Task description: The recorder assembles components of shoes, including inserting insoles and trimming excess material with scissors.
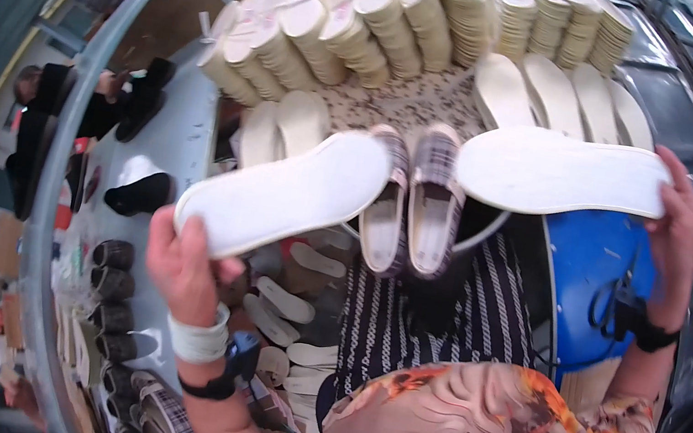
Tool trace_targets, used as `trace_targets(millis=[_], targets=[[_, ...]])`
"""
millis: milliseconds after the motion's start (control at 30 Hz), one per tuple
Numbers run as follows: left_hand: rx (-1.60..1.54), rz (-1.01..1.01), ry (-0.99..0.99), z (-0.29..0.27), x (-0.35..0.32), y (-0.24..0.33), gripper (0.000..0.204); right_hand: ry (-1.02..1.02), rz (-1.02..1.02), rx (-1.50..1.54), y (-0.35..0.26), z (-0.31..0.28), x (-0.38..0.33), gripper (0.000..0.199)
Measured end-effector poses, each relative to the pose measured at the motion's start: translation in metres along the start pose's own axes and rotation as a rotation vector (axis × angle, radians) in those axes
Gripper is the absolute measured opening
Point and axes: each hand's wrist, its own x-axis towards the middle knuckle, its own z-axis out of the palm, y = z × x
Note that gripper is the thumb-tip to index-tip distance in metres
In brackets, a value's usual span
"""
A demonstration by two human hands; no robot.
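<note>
My left hand (186, 261) grips the heel end of a white insole (290, 193), which slants up to the right. My right hand (676, 228) holds a second white insole (558, 172) by its right end, lying nearly level. Between and below the two insoles stands a pair of plaid slippers (415, 196) with pale linings, toes pointing away from me, over a round grey rim (483, 231).
Stacks of cream soles (400, 17) fan across the back of the speckled worktable (423, 100), with single insoles (562, 97) laid beside them. A blue drum (588, 268) sits at right. Loose insoles (285, 303) and plaid slippers (164, 407) lie lower left. Another person (61, 101) sits far left.
</note>
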Motion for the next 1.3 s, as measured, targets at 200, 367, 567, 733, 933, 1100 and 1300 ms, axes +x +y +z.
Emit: trace_targets(millis=[200,367,567,733,933,1100,1300], targets=[[0.073,-0.079,-0.09,-0.02,-0.057,-0.052,0.012,-0.12,0.158,-0.188,0.021,0.078,-0.032,0.038],[0.675,0.731,-0.405,0.036,-0.082,-0.084,0.007,-0.307,-0.727,-0.958,0.042,0.136,-0.089,0.033],[0.985,0.997,-0.49,0.077,-0.045,-0.157,0.006,-0.8,-1.189,-1.258,0.095,0.192,-0.093,0.021],[1.045,0.241,-1.174,0.111,0.001,-0.133,0.019,-0.943,-0.634,-1.391,0.117,0.188,-0.054,0.009],[1.106,0.262,-1.387,0.136,0.035,-0.164,0.046,-1.206,-0.282,-1.451,0.141,0.205,-0.015,0.018],[0.893,0.147,-0.929,0.134,0.033,-0.174,0.041,-1.35,-0.206,-1.628,0.147,0.225,-0.007,0.023],[0.628,-0.12,-0.671,0.164,0.001,-0.182,0.029,-1.048,-0.232,-0.852,0.078,0.183,-0.039,0.011]])
